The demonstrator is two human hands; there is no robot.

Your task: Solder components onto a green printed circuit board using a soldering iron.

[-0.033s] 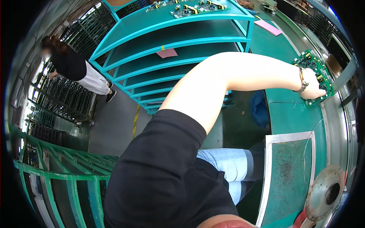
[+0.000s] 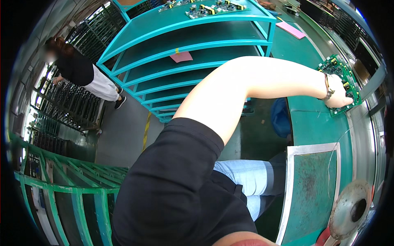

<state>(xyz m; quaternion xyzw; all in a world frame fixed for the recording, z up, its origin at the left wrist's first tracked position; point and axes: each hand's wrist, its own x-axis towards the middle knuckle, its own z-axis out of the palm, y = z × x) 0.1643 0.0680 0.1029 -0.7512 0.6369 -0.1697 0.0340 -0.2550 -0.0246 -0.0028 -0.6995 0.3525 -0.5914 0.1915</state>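
My left arm, in a black short sleeve, reaches from the lower middle out to the right across the picture. My left hand, with a bracelet at the wrist, lies on the near edge of a green circuit board, fingers closed on it. The board rests flat on the green workbench top at the far right. My right hand is out of view. My legs in blue jeans show below the arm.
A teal shelf rack stands ahead, with circuit boards on top and a pink slip inside. Another person works at dark board racks, far left. A metal-framed mat and a round metal disc lie lower right.
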